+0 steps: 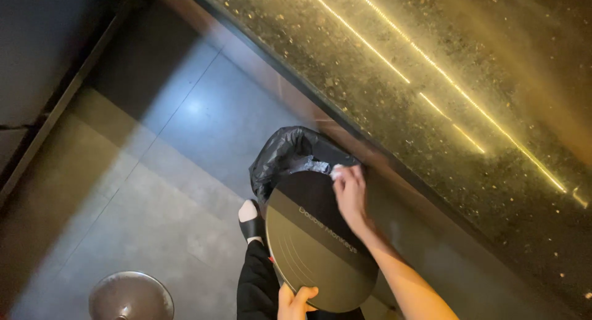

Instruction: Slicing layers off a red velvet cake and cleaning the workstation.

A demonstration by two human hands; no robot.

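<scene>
1. Head view looked down on our 2 hands at a round black tray (314, 246) with a pale band across it; we held it tilted over a bin lined with a crinkled black plastic bag (287, 153).
2. Our left hand (295, 300) was clamped on the tray's near rim, thumb curled over the top.
3. Our right hand (349, 193) lay at the tray's far edge, fingers closed on a small white wad (337, 171), just above the bin's opening.
4. The bin stood on the grey tiled floor (185, 116), tucked against the base of a dark speckled stone counter (431, 79).
5. Our foot in a black and white shoe (250, 220) showed left of the tray, and a round metal stool seat (131, 296) sat at the lower left, well apart.
</scene>
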